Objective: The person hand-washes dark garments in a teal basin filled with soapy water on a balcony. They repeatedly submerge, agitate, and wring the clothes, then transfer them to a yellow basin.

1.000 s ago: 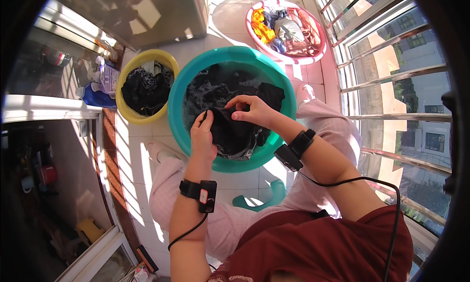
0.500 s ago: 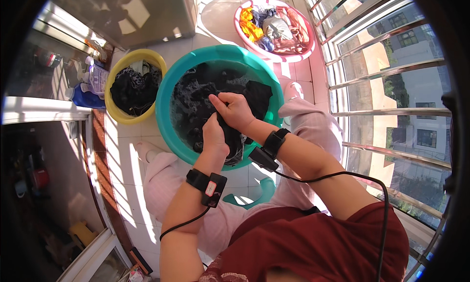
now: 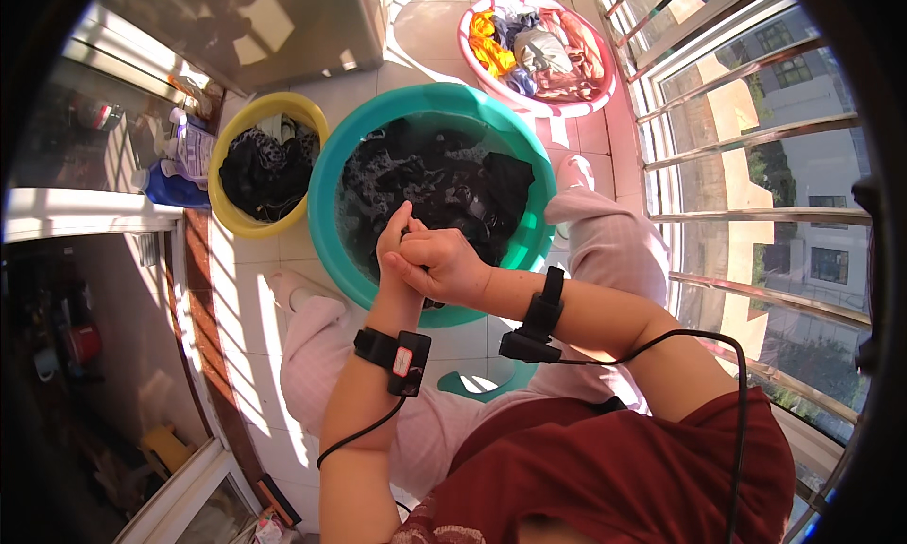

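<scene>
A round teal basin (image 3: pixel 326 180) holds dark, sudsy water and a heap of black clothes (image 3: pixel 416 161). Above its near rim my two hands are pressed together. My right hand (image 3: pixel 448 265) is curled into a fist against the palm side of my left hand (image 3: pixel 390 246), whose fingers point forward and bend round the bunch. Most of what they grip is hidden between them; a bit of wet black garment (image 3: pixel 433 304) shows just below, at the basin's near edge. Each wrist wears a black strap with a small cabled box.
A yellow basin (image 3: pixel 220 199) of dark clothes stands to the left, beside detergent bottles (image 3: pixel 175 183). Beyond on the right is a pink basin (image 3: pixel 609 67) with coloured clothes. A window with metal bars (image 3: pixel 756 218) runs along the right. A teal stool (image 3: pixel 496 385) shows between my legs.
Both hands have come nearer to me, from over the middle of the teal basin to its near rim. My right fist has slid down against the left hand.
</scene>
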### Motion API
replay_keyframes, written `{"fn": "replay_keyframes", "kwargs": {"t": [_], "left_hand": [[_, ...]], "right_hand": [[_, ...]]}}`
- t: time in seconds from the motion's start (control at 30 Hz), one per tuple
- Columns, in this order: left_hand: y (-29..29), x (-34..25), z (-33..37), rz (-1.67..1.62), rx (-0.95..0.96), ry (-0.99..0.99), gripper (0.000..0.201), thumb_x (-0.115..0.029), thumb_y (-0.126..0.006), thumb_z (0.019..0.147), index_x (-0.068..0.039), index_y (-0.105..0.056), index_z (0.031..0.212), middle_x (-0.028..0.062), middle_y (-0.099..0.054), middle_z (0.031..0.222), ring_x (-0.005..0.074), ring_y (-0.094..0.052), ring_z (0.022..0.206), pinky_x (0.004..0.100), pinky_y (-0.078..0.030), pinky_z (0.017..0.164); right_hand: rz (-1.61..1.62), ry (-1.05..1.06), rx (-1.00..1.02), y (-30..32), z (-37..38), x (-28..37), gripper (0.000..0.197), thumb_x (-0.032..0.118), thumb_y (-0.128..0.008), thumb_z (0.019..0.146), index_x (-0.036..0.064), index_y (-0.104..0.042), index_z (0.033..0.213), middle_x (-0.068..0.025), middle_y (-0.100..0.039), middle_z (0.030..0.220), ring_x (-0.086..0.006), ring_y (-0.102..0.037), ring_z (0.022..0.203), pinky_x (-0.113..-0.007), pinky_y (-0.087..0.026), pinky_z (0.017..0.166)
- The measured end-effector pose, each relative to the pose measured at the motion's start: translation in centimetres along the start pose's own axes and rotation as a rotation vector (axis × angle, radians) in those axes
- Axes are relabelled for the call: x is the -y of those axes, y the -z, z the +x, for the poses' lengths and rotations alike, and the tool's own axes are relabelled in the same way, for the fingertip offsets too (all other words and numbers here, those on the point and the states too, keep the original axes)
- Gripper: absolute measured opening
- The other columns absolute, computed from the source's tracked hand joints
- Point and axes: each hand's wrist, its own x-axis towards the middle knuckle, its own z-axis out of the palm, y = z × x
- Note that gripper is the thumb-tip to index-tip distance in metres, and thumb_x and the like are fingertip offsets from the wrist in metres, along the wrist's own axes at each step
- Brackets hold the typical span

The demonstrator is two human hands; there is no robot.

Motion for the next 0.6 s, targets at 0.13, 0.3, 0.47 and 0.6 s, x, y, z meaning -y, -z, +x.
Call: {"fn": "replay_keyframes", "kwargs": {"t": [0.13, 0.3, 0.47, 0.6], "left_hand": [[-2.0, -0.1, -0.4, 0.224, -0.61, 0.206, 0.04, -0.049, -0.059, 0.09, -0.01, -0.056, 0.097, -0.0021, -0.056, 0.089, 0.0067, -0.054, 0.092, 0.0242, -0.045, 0.08], [-1.8, -1.9, -1.0, 0.334, -0.399, 0.228, 0.029, -0.022, -0.069, 0.087, -0.004, -0.058, 0.107, 0.0034, -0.062, 0.104, 0.0126, -0.061, 0.092, 0.027, -0.05, 0.078], [0.1, 0.0, 0.1, 0.482, -0.498, -0.078, 0.03, -0.036, -0.053, 0.097, -0.008, -0.058, 0.109, 0.0013, -0.061, 0.099, 0.0137, -0.06, 0.089, 0.0278, -0.049, 0.074], [-0.6, 3.0, 0.6, 0.064, -0.716, 0.069, 0.032, -0.034, -0.048, 0.096, -0.007, -0.06, 0.108, 0.0014, -0.059, 0.098, 0.0132, -0.058, 0.09, 0.0276, -0.048, 0.077]], "right_hand": [[-0.029, -0.305, -0.156, 1.1, 1.4, -5.5, 0.041, 0.031, -0.06, 0.092, 0.0016, -0.052, 0.065, -0.0093, -0.049, 0.061, -0.022, -0.046, 0.05, -0.035, -0.039, 0.048], [0.319, -0.466, -0.26, 2.7, 2.1, -7.8, 0.034, 0.03, -0.055, 0.097, 0.0041, -0.05, 0.076, 0.005, -0.042, 0.069, -0.005, -0.036, 0.067, -0.023, -0.032, 0.057], [0.134, -0.061, -0.145, -0.2, -0.1, -1.5, 0.032, 0.025, -0.062, 0.091, 0.0032, -0.049, 0.072, -0.0129, -0.048, 0.064, -0.0277, -0.049, 0.057, -0.035, -0.041, 0.054], [-0.06, -0.199, -0.175, 0.5, 2.2, -1.5, 0.033, 0.024, -0.059, 0.092, 0.0033, -0.047, 0.069, -0.0156, -0.05, 0.065, -0.0378, -0.052, 0.06, -0.042, -0.041, 0.053]]}}
